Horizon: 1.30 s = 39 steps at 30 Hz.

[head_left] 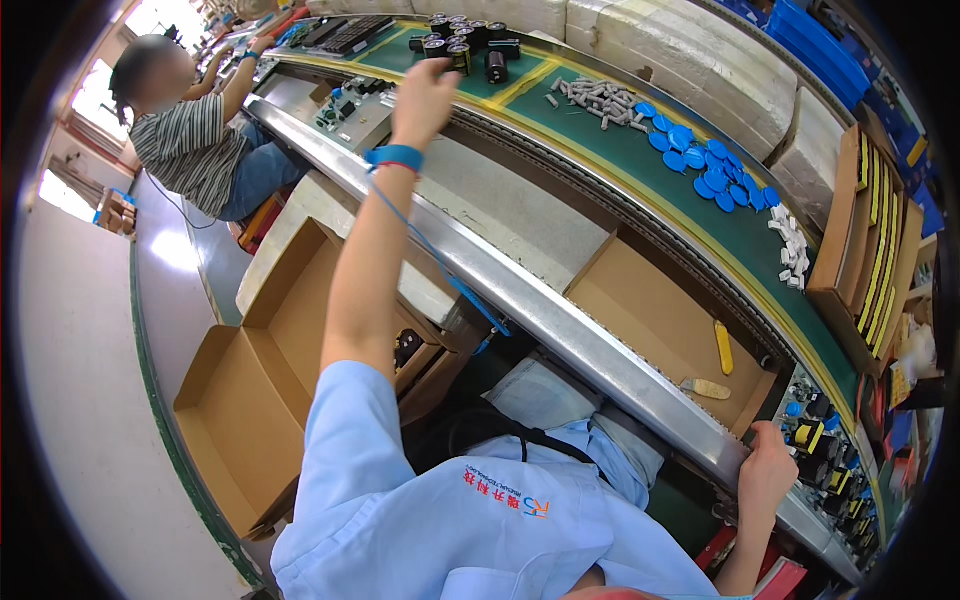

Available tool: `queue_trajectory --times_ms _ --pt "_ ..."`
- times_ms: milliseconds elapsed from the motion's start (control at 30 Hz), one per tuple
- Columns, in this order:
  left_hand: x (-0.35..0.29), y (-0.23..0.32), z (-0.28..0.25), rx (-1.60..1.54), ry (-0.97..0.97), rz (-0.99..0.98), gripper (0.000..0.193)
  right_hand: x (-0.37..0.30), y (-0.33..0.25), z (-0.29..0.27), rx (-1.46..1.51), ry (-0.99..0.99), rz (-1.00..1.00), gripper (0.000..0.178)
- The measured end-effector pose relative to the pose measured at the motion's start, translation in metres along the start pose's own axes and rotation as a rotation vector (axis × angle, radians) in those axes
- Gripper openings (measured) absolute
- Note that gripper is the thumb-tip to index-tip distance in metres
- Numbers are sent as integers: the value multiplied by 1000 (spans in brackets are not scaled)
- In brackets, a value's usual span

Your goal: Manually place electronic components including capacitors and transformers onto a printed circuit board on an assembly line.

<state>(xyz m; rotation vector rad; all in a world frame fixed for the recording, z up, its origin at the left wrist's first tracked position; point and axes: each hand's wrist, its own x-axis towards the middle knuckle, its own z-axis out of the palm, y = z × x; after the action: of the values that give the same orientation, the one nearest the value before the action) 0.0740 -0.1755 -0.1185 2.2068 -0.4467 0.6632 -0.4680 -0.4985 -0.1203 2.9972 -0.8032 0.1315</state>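
Observation:
At the far side of the bench, my left hand (424, 98) reaches up to a group of black cylindrical capacitors (496, 66). Its fingers are closed at the near edge of that group, against one capacitor (459, 57). A blue wrist strap (394, 157) with a coiled cord circles that wrist. At the lower right, my right hand (768, 468) rests by the metal rail (560, 320) with its fingers curled; what they hold, if anything, is hidden. Just beyond it lie circuit boards with black and yellow parts (815, 450).
Grey cylindrical parts (603, 102), blue discs (715, 180) and white pieces (790, 247) lie along the green belt (640, 165). A cardboard tray (650, 310) holds a yellow-handled tool (723, 347). An open carton (245, 400) stands at left. Another person (190, 140) sits further along.

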Motion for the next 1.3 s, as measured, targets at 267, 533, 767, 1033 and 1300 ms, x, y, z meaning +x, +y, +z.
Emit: queue_trajectory --times_ms 267,533,767,1033,1300 --pt "27 -184 -63 496 188 -137 37 -8 9 -3 -83 -58 72 21" --pt "102 -417 -163 1675 -266 363 50 -5 23 -2 -88 -60 68 30" --pt "96 -430 -135 938 -422 39 52 -6 36 6 -195 -33 104 22" --pt "84 -348 -159 366 -244 -233 71 -20 76 12 -147 -3 192 21" --pt "39 -271 -144 182 -563 -423 78 -2 64 19 -83 12 93 22"
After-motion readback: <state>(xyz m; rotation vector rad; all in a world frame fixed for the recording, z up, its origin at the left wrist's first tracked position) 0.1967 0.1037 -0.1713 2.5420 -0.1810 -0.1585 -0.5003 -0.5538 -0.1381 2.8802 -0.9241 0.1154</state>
